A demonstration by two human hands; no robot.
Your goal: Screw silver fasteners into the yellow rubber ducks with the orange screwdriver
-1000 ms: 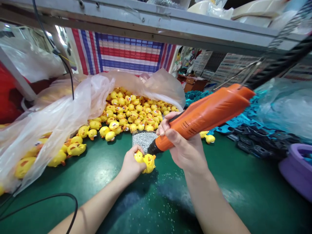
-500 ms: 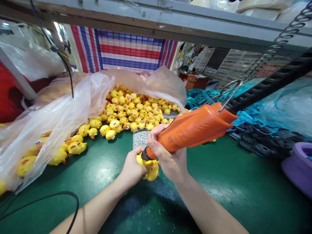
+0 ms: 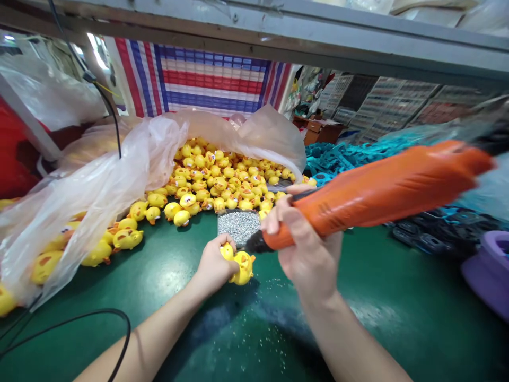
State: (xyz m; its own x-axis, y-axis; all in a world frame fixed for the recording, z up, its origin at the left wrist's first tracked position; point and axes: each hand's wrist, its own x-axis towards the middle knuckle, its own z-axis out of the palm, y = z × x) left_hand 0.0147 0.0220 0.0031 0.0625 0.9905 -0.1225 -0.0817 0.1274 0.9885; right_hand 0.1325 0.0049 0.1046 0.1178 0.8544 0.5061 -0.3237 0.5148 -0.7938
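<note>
Yellow duck toys, one or two of them [image 3: 243, 269], are held in my left hand [image 3: 216, 263], above the green table. My right hand [image 3: 308, 246] is wrapped round an orange electric screwdriver [image 3: 369, 191], which slants up to the right. Its black tip [image 3: 256, 243] points left, close to the held toy and at the front edge of a tray of small silvery screws [image 3: 238, 228]. Whether the tip touches anything is hard to tell.
A heap of yellow ducks [image 3: 222, 178] spills from a clear plastic bag [image 3: 107, 175] behind the tray. Blue and black parts [image 3: 429, 241] lie at the right beside a purple container [image 3: 491, 265]. A grey beam [image 3: 254, 26] crosses overhead; a black cable [image 3: 119, 313] lies front left.
My right hand has drawn the screwdriver right, off the held toy, and tilted it flatter. The screw tray shows more. My left hand has moved slightly left with the toy.
</note>
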